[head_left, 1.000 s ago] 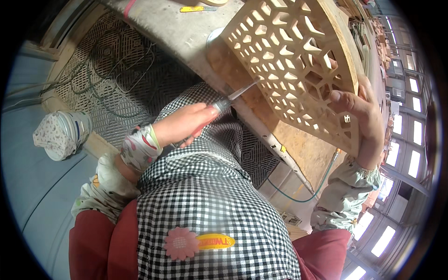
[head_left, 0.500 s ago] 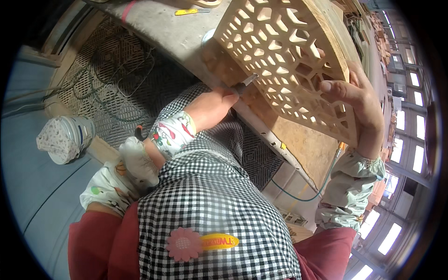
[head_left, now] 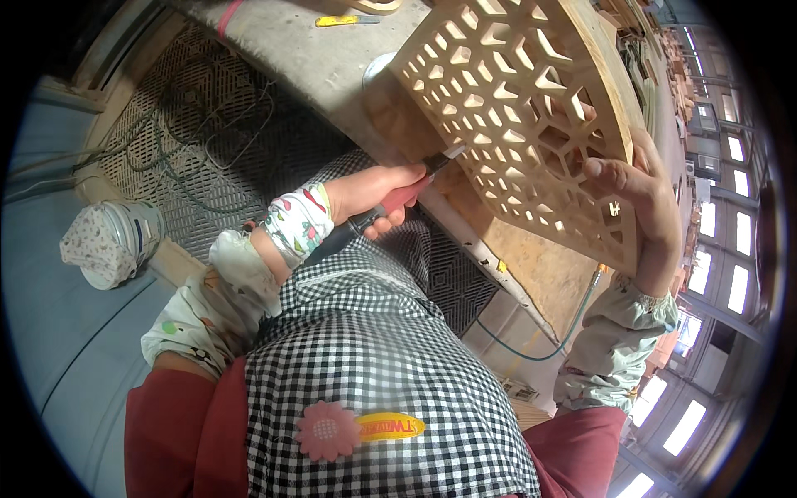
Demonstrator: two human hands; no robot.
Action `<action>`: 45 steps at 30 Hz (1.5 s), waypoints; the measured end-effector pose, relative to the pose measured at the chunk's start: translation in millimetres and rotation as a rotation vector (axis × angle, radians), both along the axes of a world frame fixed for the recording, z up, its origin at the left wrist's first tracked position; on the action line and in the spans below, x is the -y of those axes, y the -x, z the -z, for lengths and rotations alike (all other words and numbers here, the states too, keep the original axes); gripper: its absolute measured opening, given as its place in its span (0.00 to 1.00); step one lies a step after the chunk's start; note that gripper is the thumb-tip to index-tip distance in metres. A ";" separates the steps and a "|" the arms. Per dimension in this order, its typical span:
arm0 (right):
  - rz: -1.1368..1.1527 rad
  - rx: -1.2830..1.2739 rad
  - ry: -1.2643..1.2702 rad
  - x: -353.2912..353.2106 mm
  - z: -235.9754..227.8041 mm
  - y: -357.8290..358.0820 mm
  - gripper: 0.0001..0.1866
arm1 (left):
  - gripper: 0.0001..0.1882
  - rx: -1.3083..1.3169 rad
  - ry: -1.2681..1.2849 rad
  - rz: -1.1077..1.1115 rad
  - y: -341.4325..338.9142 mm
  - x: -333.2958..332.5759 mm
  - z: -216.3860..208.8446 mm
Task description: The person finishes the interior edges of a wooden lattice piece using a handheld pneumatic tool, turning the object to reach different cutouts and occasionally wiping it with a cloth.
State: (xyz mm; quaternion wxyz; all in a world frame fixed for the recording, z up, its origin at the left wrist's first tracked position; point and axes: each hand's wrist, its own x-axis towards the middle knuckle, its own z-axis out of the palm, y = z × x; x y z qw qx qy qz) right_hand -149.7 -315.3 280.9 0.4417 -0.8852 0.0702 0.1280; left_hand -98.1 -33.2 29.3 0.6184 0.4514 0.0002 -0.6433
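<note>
My left hand [head_left: 375,192] is wrapped round a red and black hand tool [head_left: 402,196] with a short, flat metal tip. The tip points up and right, close to the left edge of a light wooden lattice panel [head_left: 498,137]; whether it touches cannot be made out. Many angular openings pierce the panel, which stands tilted on the workbench [head_left: 531,249]. At the panel's right side my right hand [head_left: 635,187] grips it, thumb on the front face. Its other fingers are behind, partly seen through the openings.
A yellow-handled knife [head_left: 340,21] lies at the bench's far end. A green hose [head_left: 531,358] with a brass fitting hangs over the bench's near edge. To the left, a covered white bucket [head_left: 116,245] stands beside cables [head_left: 170,162] on black floor matting. Stacked wood lies at far right.
My left hand has rolled, so the tool's red body and my curled fingers now show. The tool tip and the panel have shifted slightly right and down. My right hand keeps its grip.
</note>
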 end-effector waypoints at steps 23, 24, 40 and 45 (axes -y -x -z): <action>0.136 0.038 0.029 -32.9 -9.3 -2.3 0.35 | 0.26 0.960 -0.405 -0.023 57.0 -37.0 -16.0; 0.122 0.024 0.020 -31.8 -9.4 -2.4 0.35 | 0.26 0.954 -0.402 -0.001 56.9 -35.2 -15.9; 0.035 0.011 0.021 -23.9 -12.1 -10.5 0.32 | 0.32 0.787 -0.274 -0.020 20.4 18.5 -18.1; 0.020 0.040 0.053 -19.7 -9.8 -14.4 0.30 | 0.28 0.590 -0.166 -0.022 18.1 21.7 -5.0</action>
